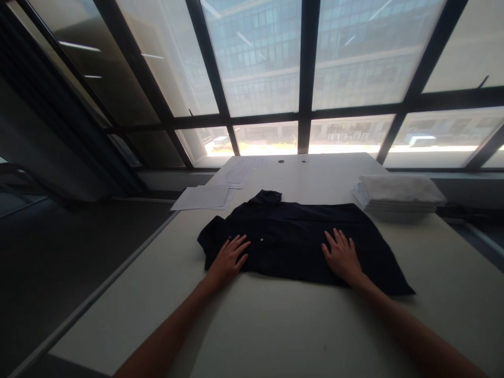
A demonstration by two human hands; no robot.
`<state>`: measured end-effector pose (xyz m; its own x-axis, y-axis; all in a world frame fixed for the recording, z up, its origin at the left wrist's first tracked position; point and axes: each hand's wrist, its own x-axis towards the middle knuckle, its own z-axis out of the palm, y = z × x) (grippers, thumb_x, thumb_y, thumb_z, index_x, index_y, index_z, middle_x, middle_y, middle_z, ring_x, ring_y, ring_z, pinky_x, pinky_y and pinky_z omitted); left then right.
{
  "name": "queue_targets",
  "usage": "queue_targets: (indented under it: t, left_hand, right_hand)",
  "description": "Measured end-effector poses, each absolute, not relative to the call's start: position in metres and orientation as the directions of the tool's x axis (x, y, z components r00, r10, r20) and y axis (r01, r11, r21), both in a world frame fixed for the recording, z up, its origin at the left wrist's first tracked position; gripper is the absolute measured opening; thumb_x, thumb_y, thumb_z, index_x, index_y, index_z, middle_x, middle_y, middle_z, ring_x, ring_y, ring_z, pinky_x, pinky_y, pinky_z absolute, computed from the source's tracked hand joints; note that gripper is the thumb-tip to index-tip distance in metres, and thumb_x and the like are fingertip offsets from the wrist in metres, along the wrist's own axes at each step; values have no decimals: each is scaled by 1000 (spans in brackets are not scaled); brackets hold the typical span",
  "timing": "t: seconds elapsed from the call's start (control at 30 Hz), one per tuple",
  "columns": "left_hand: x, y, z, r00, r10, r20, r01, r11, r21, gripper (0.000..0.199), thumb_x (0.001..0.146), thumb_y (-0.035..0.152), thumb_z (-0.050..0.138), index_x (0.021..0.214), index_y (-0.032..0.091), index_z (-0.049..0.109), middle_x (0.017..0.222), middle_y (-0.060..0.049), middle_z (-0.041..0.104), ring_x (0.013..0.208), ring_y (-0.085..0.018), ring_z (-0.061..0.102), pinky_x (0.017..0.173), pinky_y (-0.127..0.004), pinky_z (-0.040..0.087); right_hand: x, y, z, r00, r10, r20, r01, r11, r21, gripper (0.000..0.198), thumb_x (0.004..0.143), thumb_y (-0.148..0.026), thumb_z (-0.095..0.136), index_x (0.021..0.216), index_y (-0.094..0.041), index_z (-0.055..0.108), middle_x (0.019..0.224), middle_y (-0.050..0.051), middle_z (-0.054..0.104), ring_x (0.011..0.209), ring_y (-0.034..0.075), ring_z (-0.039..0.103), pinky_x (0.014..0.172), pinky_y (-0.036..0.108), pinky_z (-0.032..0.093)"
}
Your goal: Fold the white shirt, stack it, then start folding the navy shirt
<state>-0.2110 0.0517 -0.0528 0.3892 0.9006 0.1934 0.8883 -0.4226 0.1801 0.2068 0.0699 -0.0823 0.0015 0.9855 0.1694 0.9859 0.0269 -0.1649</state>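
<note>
A dark navy buttoned shirt [295, 236] lies spread sideways across the white table, its collar end toward the left and its hem toward the right. A couple of small pale buttons show near its left part. My left hand [228, 258] rests flat on the shirt's left part, fingers spread. On the right part of the shirt lies my right hand [342, 254], also flat with the fingers apart. Neither hand grips the cloth.
Loose white paper sheets [202, 197] lie at the table's left edge, one overhanging it. A stack of folded pale cloth [401, 191] stands at the right. The white table [283, 331] reaches toward large dark-framed windows [305, 79]. Dark floor shows at the left.
</note>
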Motion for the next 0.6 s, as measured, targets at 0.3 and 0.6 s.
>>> queue_targets:
  t: [0.3, 0.6]
  left_hand:
    - [-220, 73, -52, 108, 927, 358, 967, -183, 180, 35, 98, 41, 54, 126, 27, 68, 131, -10, 57, 122, -30, 53, 104, -47, 44]
    - [-239, 79, -53, 94, 928, 361, 943, -199, 266, 20, 90, 35, 65, 103, 21, 69, 126, -10, 62, 115, -30, 57, 104, -48, 44]
  right_hand:
    - [220, 89, -85, -88, 955, 284, 949, 167, -267, 45, 99, -35, 40, 132, -16, 63, 144, 15, 55, 138, 29, 45, 118, 52, 27]
    - [226, 78, -75, -250, 901, 353, 878, 365, -309, 37, 95, -37, 52, 121, -19, 70, 123, 13, 63, 116, 29, 56, 105, 44, 42]
